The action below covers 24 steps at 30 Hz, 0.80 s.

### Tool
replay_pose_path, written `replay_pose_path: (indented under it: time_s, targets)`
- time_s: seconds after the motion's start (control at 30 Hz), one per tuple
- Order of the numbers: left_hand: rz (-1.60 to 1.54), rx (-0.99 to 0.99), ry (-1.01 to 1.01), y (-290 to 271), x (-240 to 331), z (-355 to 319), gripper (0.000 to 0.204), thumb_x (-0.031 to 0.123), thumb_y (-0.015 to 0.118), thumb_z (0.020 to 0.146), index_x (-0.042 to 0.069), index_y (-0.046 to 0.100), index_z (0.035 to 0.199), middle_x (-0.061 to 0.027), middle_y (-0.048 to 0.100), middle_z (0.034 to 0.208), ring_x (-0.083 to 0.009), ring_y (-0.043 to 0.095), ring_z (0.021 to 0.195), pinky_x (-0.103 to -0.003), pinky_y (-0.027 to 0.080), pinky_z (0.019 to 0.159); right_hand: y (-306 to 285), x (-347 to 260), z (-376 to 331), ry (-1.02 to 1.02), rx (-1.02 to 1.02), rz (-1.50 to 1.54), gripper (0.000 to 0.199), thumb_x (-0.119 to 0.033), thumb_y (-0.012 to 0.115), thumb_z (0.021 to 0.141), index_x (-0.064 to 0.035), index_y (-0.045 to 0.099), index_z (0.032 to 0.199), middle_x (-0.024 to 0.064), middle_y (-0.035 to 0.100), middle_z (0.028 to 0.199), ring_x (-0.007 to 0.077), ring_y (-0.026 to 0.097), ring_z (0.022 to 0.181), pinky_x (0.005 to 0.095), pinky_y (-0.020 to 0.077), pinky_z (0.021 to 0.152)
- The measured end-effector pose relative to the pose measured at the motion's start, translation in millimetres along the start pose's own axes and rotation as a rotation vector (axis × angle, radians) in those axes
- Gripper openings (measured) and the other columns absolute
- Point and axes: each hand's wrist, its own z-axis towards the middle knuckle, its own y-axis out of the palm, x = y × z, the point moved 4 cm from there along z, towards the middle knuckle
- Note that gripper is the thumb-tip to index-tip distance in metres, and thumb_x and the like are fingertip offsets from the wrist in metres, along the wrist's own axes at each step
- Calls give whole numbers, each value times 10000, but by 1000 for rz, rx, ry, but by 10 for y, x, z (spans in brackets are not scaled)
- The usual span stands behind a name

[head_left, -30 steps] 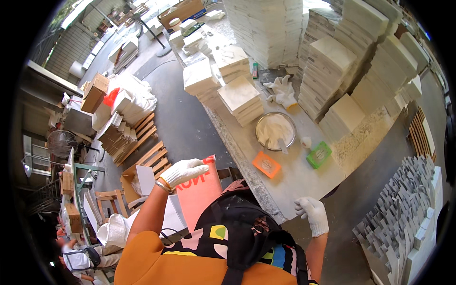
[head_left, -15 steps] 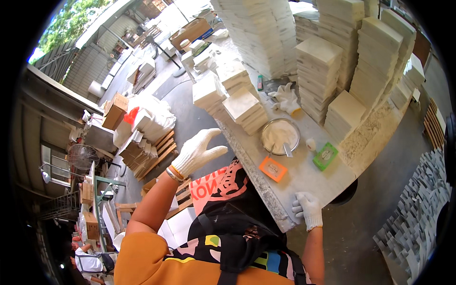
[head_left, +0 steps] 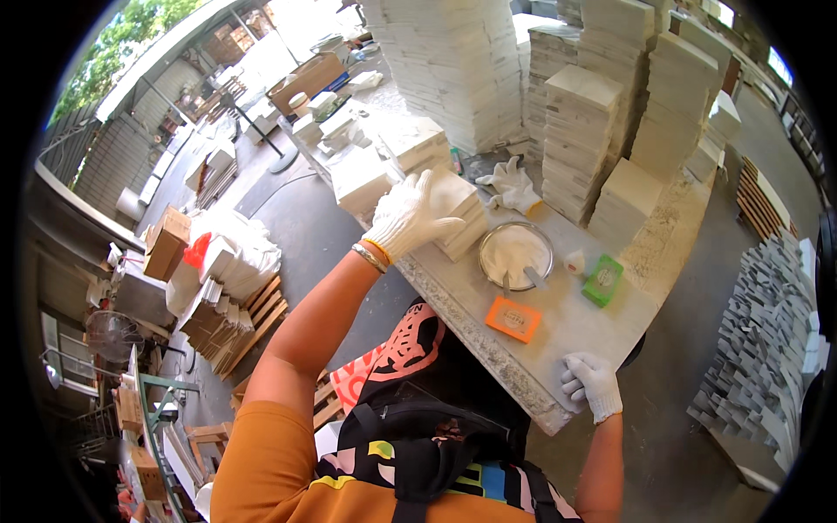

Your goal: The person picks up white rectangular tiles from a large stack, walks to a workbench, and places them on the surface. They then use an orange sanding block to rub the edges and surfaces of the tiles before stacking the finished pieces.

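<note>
Stack of white stone tiles (head_left: 468,228) on desk (head_left: 567,318), by its left edge. Left hand (head_left: 417,218) spread wide over it, gripping nothing; contact unclear. Right hand (head_left: 593,386) loosely curled at the near corner; contents, if any, cannot tell. Judged heavy, rigid, dusty-slick, chip-prone at corners; best held by opposite side edges. Tiles flat, sides roughly along desk edge; long axis obscured.
</note>
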Motion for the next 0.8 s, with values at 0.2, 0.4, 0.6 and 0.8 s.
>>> replay_pose_path:
  time_s: [0.2,0.4,0.6,0.8]
  targets:
    - [-137,-39,-41,220,-133,133,970,573,775,672,48,425,1408,-252,582,1201,-410,604,1103,-515,481,908,114,21,-93,-84,206,-125,252,-200,630,956,25,662,1064,58,603,734,64,503,488,197,346,389]
    - [-347,175,-1,205,-259,76,955,511,806,623,68,455,1392,-216,570,1188,-383,588,1077,-485,461,924,178,97,-124,-232,450,-135,316,-203,639,950,32,641,1162,96,657,819,117,608,580,219,447,456]
    - [-729,425,209,-90,-122,-549,1066,459,868,574,54,424,1454,-228,556,1298,-393,545,1209,-488,436,1036,1334,-443,-423,-429,424,-52,547,-316,627,968,33,520,1374,140,681,1052,189,691,831,267,537,624]
    - [-892,397,317,270,299,-1574,1091,362,913,530,3,425,1437,-236,535,1334,-412,522,1231,-505,427,1035,2187,-564,-215,-629,78,299,533,-253,583,992,49,466,1415,137,638,1233,203,651,1065,328,546,870]
